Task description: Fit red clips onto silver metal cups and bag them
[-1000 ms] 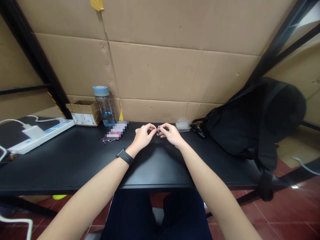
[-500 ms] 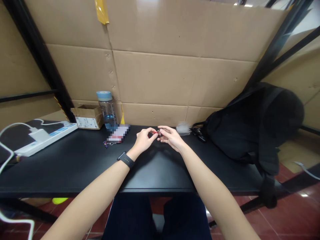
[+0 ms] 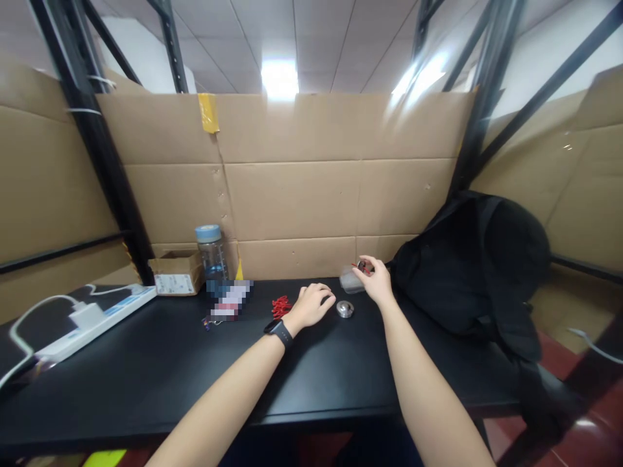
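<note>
My right hand (image 3: 378, 283) is raised over the back of the table, its fingers pinching a small dark metallic piece with red on it (image 3: 361, 266). Its exact kind is too small to make out. Below and left of those fingers lies a clear plastic bag or container (image 3: 351, 281). My left hand (image 3: 312, 306), with a black watch at the wrist, hovers low over the table, fingers bent and apart, nothing visible in them. Just right of it sits a round shiny silver metal object (image 3: 345, 309). A pile of small red pieces (image 3: 281, 307) lies to its left, partly covered by the hand.
A black backpack (image 3: 467, 279) fills the right side of the black table (image 3: 195, 376). To the left stand a water bottle (image 3: 212, 256), a small cardboard box (image 3: 176, 272) and a white power strip (image 3: 100, 331) with cables. Cardboard sheets (image 3: 292, 194) wall the back.
My hands, together before, have parted: the right moved right with the small piece, the left lowered. The silver object and red pile have come into sight. The view has tilted up.
</note>
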The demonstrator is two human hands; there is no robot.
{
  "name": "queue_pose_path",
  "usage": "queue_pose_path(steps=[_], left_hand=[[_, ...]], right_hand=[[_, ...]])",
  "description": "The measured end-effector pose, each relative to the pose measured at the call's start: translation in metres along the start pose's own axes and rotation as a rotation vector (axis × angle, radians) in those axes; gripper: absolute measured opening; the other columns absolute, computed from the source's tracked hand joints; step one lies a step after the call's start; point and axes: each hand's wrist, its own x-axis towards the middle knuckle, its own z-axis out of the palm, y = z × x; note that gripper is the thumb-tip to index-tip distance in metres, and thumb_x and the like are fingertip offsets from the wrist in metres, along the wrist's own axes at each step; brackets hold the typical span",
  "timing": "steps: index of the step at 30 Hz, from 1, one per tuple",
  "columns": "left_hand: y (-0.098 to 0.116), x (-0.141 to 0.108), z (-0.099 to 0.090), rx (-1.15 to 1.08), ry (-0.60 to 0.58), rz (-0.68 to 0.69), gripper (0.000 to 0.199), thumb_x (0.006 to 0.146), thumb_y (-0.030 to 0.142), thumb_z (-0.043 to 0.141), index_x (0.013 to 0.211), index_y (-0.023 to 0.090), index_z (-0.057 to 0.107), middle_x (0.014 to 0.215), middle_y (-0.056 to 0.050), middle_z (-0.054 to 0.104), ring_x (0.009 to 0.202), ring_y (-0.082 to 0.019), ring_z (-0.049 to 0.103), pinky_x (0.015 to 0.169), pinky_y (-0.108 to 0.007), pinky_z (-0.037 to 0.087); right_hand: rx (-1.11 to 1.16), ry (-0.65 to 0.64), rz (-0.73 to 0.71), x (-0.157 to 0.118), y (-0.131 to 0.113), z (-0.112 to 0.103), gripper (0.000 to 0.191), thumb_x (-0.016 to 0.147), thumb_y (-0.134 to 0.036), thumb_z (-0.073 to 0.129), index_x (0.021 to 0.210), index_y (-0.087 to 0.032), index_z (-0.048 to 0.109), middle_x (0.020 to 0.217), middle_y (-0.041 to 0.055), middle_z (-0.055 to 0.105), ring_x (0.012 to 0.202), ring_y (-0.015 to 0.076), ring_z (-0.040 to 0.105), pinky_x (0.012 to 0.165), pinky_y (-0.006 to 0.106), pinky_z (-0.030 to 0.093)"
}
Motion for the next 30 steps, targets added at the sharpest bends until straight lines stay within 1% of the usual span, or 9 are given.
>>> queue_pose_path(steps=[3,6,8,11,14,17,23,25,30], left_hand=[[0.004,0.032,0.020,0.019,-0.026,-0.003,0.051,0.106,0.049,0.031,0.113,0.024,0.075,0.132,-0.008,0.066,0.124,-0.027,0.055,0.105,-0.047,0.039],[0.007,0.056,0.041,0.009,-0.085,-0.037,0.057,0.107,0.051,0.024,0.116,0.028,0.075,0.144,-0.007,0.060,0.133,-0.031,0.049,0.106,-0.053,0.038],[0.009,0.066,0.051,0.004,-0.108,-0.039,0.060,0.107,0.052,0.021,0.117,0.029,0.075,0.148,-0.006,0.057,0.137,-0.032,0.046,0.107,-0.053,0.037],[0.013,0.071,0.056,0.009,-0.079,0.005,0.058,0.108,0.049,0.021,0.115,0.027,0.074,0.139,-0.007,0.064,0.130,-0.030,0.051,0.103,-0.049,0.039],[0.017,0.066,0.043,-0.003,-0.016,0.059,0.055,0.109,0.044,0.022,0.106,0.024,0.073,0.122,-0.008,0.071,0.119,-0.026,0.058,0.099,-0.045,0.039],[0.014,0.055,0.019,-0.041,0.062,0.105,0.044,0.108,0.040,0.031,0.102,0.023,0.071,0.115,-0.007,0.073,0.116,-0.023,0.059,0.099,-0.042,0.038],[-0.017,0.016,-0.023,-0.144,0.173,0.014,0.012,0.093,0.028,0.058,0.092,0.023,0.068,0.106,-0.004,0.073,0.106,-0.022,0.064,0.097,-0.037,0.042],[-0.027,-0.004,-0.031,-0.154,0.110,-0.040,0.009,0.085,0.029,0.068,0.093,0.023,0.068,0.105,-0.003,0.071,0.104,-0.023,0.063,0.096,-0.037,0.044],[-0.031,-0.049,-0.037,-0.122,-0.233,-0.011,0.041,0.070,0.043,0.083,0.104,0.027,0.068,0.114,-0.003,0.066,0.114,-0.028,0.057,0.101,-0.042,0.043]], right_hand=[[-0.061,0.064,0.042,0.001,0.014,-0.008,0.046,0.077,-0.044,0.072,0.115,-0.018,0.070,0.107,0.0135,0.065,0.101,0.0292,0.064,0.086,0.044,0.056],[-0.066,0.062,0.034,0.001,0.015,-0.008,0.046,0.078,-0.044,0.071,0.116,-0.018,0.068,0.108,0.0137,0.065,0.102,0.0291,0.064,0.084,0.044,0.057],[-0.049,0.048,0.019,0.001,0.013,-0.007,0.045,0.079,-0.043,0.070,0.117,-0.019,0.067,0.111,0.0142,0.064,0.102,0.0290,0.064,0.082,0.042,0.058],[-0.032,0.046,0.011,0.003,0.008,-0.007,0.043,0.080,-0.042,0.071,0.117,-0.020,0.066,0.111,0.0135,0.062,0.101,0.0285,0.064,0.079,0.041,0.059],[-0.010,0.049,0.009,0.004,0.004,-0.009,0.043,0.081,-0.041,0.070,0.118,-0.019,0.066,0.111,0.0134,0.061,0.102,0.0278,0.064,0.077,0.039,0.059],[0.007,0.054,0.014,0.004,0.001,-0.009,0.044,0.081,-0.041,0.071,0.118,-0.019,0.066,0.112,0.0131,0.061,0.101,0.0271,0.064,0.078,0.039,0.059],[0.086,-0.004,0.052,0.002,-0.014,-0.003,0.049,0.079,-0.046,0.074,0.119,-0.020,0.067,0.110,0.0122,0.064,0.102,0.0278,0.065,0.081,0.040,0.058],[0.128,-0.073,0.061,-0.001,-0.022,0.001,0.052,0.080,-0.048,0.074,0.123,-0.021,0.067,0.113,0.0121,0.066,0.097,0.0263,0.067,0.082,0.041,0.059],[0.230,-0.292,0.028,-0.016,-0.045,0.014,0.049,0.081,-0.045,0.076,0.125,-0.024,0.070,0.118,0.0098,0.067,0.091,0.0215,0.069,0.084,0.038,0.059]])
